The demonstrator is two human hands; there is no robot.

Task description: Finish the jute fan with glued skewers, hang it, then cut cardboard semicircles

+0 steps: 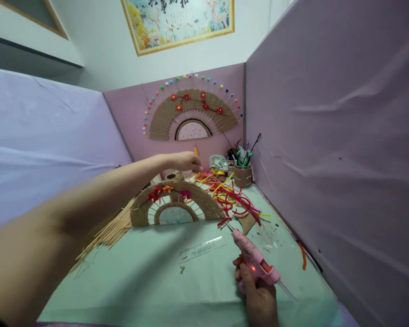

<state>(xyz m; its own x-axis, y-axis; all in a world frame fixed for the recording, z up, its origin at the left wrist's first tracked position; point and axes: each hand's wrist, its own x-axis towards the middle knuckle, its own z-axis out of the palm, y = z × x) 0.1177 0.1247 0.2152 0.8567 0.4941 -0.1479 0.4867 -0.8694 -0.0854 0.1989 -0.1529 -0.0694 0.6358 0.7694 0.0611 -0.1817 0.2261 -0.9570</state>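
My right hand [261, 295] is wrapped round a pink hot glue gun [254, 254], its orange light lit and a clear glue stick out of the back. The metal nozzle points up and left, close to the right end of a fan-shaped twine craft [207, 204]. Red, orange and magenta flowers decorate that fan, which stands upright on the table. Reaching over it, my left hand [187, 161] has its fingers closed at the back of the table. A yellow-orange pointed thing [196, 151] shows just behind it; whether the fingers grip it is unclear.
Red, yellow and pink fuzzy stems [236, 200] lie heaped at the right. Behind them stands a holder [242, 175] with green-handled tools. A clear ruler [202, 249] lies in front; thin sticks [112, 227] are at left. A larger fan [194, 102] is on the back panel.
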